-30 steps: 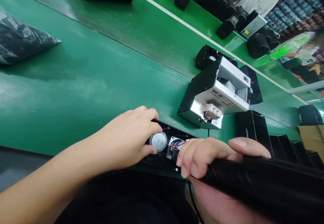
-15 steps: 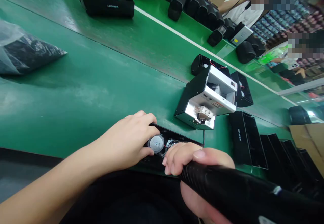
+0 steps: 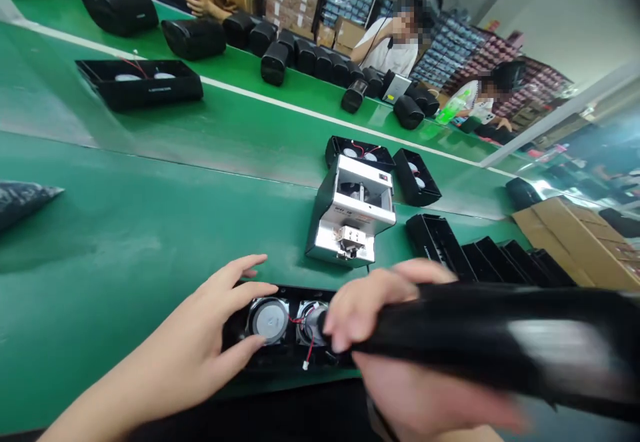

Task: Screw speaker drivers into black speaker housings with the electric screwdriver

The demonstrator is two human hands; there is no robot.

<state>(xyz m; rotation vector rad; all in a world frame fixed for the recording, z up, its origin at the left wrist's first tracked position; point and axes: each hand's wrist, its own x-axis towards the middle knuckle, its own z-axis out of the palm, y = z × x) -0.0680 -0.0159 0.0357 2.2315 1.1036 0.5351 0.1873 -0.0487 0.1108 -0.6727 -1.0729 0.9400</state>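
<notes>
In front of me lies a black speaker box (image 3: pixel 270 359), its open side up, with two round speaker drivers inside. My left hand (image 3: pixel 215 325) is over its left end, fingers spread, thumb and forefinger beside the left speaker driver (image 3: pixel 271 322). My right hand (image 3: pixel 367 309) is wrapped round a black electric screwdriver (image 3: pixel 465 319), blurred by motion. The front of the screwdriver reaches over the right speaker driver (image 3: pixel 303 319) and partly covers it; its tip is hard to make out. A red wire with a white connector (image 3: pixel 305 365) hangs out between the drivers.
A silver and black screw feeder (image 3: pixel 353 219) stands just beyond the box. Open speaker boxes (image 3: pixel 417 177) are behind it, and several black boxes (image 3: pixel 493 262) line the right beside a cardboard carton (image 3: pixel 583 239). A plastic bag (image 3: pixel 25 201) lies left. People sit across the green bench.
My view has tilted up and shows more of the room. My left hand's fingers have spread apart from around the left driver. The right hand still grips the screwdriver, now more level in view.
</notes>
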